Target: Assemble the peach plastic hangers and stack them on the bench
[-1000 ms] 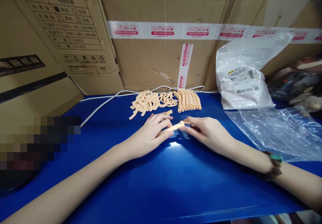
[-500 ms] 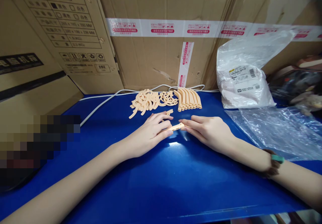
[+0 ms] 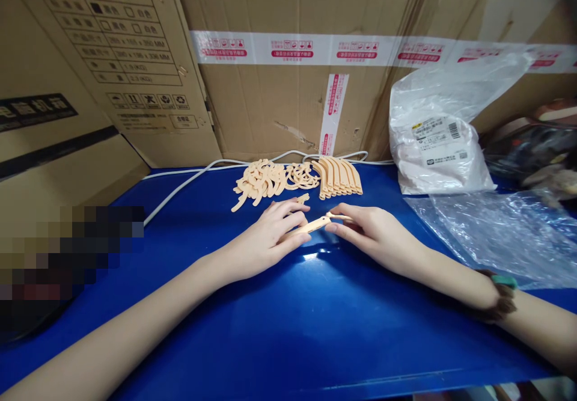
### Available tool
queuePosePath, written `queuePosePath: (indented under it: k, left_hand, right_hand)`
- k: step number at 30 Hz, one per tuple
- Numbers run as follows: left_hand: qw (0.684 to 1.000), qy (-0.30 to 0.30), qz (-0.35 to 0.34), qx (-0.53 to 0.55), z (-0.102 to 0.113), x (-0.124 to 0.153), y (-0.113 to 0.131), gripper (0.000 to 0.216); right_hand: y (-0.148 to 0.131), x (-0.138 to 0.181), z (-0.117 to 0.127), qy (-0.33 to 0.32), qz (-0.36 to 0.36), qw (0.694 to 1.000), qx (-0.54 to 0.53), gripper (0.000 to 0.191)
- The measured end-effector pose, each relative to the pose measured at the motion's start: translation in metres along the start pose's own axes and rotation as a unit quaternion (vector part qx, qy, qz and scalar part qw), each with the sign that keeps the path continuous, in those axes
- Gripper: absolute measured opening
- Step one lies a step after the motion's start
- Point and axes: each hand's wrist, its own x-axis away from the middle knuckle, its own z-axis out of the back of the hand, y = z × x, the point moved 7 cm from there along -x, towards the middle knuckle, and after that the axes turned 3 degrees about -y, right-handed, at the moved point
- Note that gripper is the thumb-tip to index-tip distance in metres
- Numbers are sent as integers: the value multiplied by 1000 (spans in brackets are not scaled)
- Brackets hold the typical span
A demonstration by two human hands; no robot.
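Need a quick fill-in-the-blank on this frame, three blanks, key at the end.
1. The left hand grips a beige strip; the thinner beige piece is in the person's ____ hand.
2. The loose beige pile lies to the ____ of the neatly lined-up curved pieces.
3. The tabletop's colour is ____.

Missing words: right; left; blue.

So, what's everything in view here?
held strip: one, beige, left hand
thin piece: one, beige, right hand
curved stack: one, beige, table back
loose pile: one, beige, left of stack
ring-like pieces: several, beige, between these
small piece: one, beige, beyond left hand
table: one, blue, beneath
cable: count unclear, white, behind
cardboard boxes: at least two, brown, back, left
bag: one, white, back right
plastic: count unclear, clear, right
blurred clutter: uncountable, mixed, edges
wristband: one, brown-green, right wrist
left hand: one, centre
right hand: one, centre-right
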Motion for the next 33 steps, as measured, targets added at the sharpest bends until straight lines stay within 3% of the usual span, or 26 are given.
queuePosePath:
  k: [8, 14, 33]
  left_hand:
    - [1000, 12, -15, 1, 0, -1, 2, 25]
    - [1000, 7, -16, 1, -1, -1, 2, 23]
    - [999, -37, -6, 0, -4, 0, -1, 27]
  right_hand:
    - [0, -1, -5, -24, -30, 995, -95, 39]
    - [-2, -1, -6, -36, -10, 994, -103, 38]
    - [-3, 3, -11, -18, 45, 988, 148, 39]
